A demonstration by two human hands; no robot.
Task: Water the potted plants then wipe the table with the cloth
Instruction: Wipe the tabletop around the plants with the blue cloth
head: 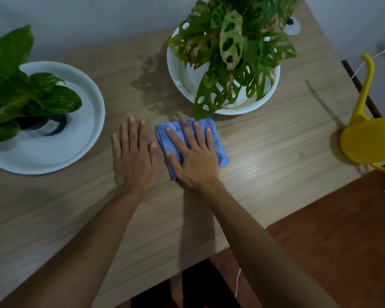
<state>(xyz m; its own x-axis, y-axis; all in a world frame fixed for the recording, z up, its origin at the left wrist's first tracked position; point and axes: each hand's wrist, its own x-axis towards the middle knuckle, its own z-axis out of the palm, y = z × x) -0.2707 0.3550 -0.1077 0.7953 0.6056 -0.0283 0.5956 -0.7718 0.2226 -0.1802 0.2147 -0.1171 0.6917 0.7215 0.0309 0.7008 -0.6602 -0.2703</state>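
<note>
Cloth half hidden under flat right hand; left hand flat on table.

Single head view — looks steeply down at table, close above hands.

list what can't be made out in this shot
Head view only:
- Watering can: body cut off by the right edge.
- Left plant: leaves run off the left edge and mostly hide its dark pot.
- Right plant: leaves hide its pot.
- Cloth: middle covered by the right hand.
</note>
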